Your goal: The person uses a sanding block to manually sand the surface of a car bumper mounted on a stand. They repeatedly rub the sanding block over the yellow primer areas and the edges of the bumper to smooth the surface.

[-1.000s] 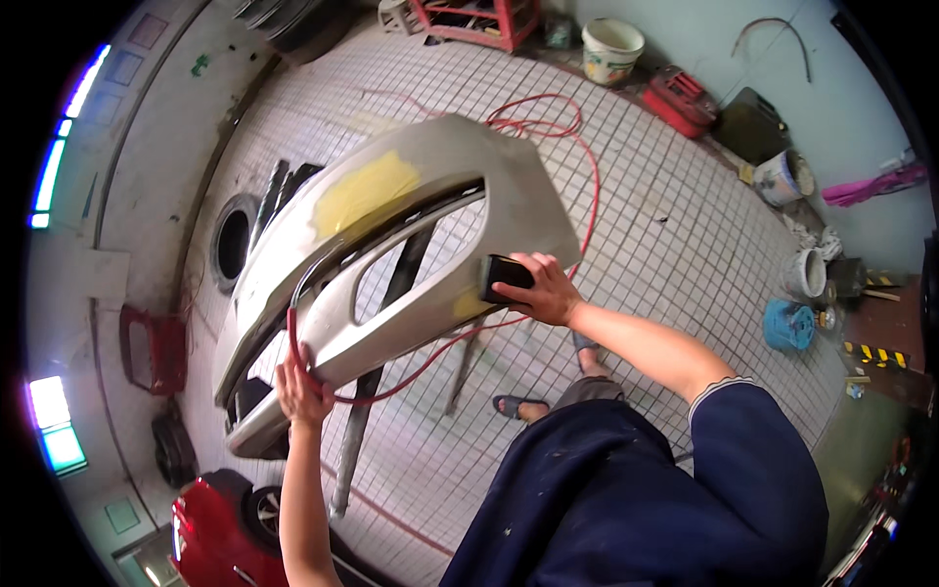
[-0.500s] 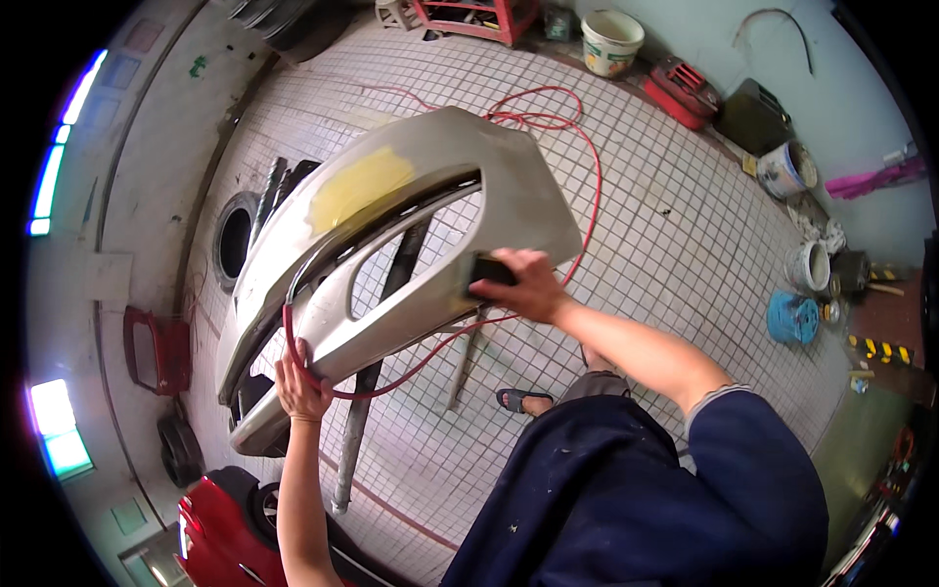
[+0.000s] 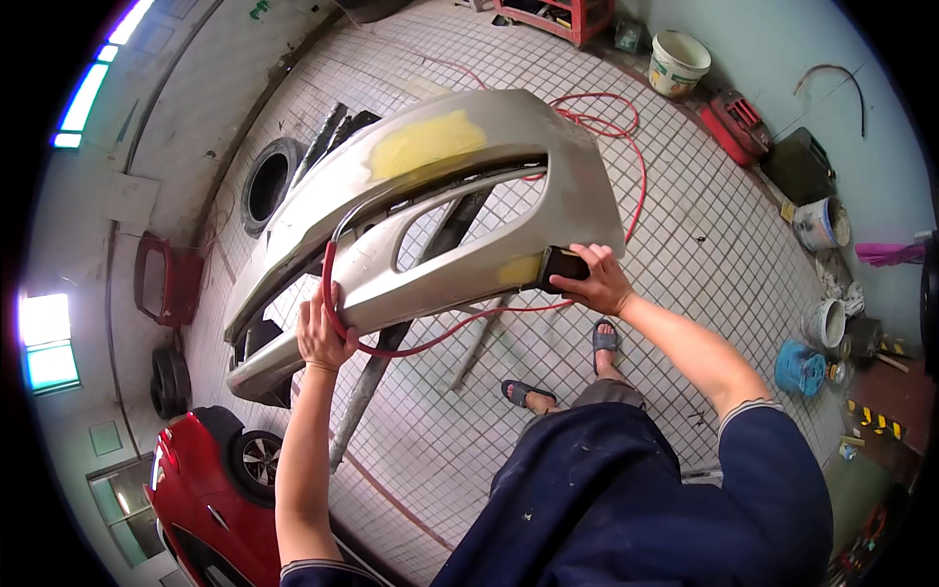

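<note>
A grey car bumper [image 3: 455,276], with a large yellow filler patch [image 3: 426,145] on its upper face and a smaller yellow patch [image 3: 519,270] at its lower right edge, lies tilted in front of me. In my right hand [image 3: 602,284] is a black sanding block [image 3: 561,270], pressed against the bumper beside the small patch. Lower left, my left hand [image 3: 325,331] grips the bumper's near edge, its fingers partly hidden. A red hose [image 3: 331,293] curves down past that hand and runs below the bumper; its metal end lies in the bumper's slot.
Metal stand legs [image 3: 360,411] support the bumper from below. A tire [image 3: 271,186] lies behind it at left, and a red car [image 3: 210,494] stands lower left. Along the right wall are a white bucket [image 3: 678,64], a red case [image 3: 736,127] and a blue bucket [image 3: 800,368].
The view has shifted, so the bumper sits further right and higher. My right hand has moved the block toward the bumper's right end, uncovering the small yellow patch. My left hand stays on the edge.
</note>
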The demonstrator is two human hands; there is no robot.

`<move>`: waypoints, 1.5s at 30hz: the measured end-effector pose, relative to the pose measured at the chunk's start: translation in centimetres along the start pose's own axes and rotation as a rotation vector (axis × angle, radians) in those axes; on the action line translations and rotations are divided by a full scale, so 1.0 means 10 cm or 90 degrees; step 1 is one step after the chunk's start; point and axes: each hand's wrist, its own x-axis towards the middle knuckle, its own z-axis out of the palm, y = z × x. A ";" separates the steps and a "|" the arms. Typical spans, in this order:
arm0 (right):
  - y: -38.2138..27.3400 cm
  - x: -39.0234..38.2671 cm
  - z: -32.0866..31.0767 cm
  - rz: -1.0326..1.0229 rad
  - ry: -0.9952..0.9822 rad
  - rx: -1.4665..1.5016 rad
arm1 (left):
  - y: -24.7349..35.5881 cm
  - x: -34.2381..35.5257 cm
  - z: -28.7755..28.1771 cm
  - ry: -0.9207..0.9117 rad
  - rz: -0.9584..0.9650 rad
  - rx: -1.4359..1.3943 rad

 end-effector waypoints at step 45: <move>-0.81 1.10 0.25 0.113 0.088 0.021 | 0.02 -0.08 -0.04 -0.017 -0.016 0.018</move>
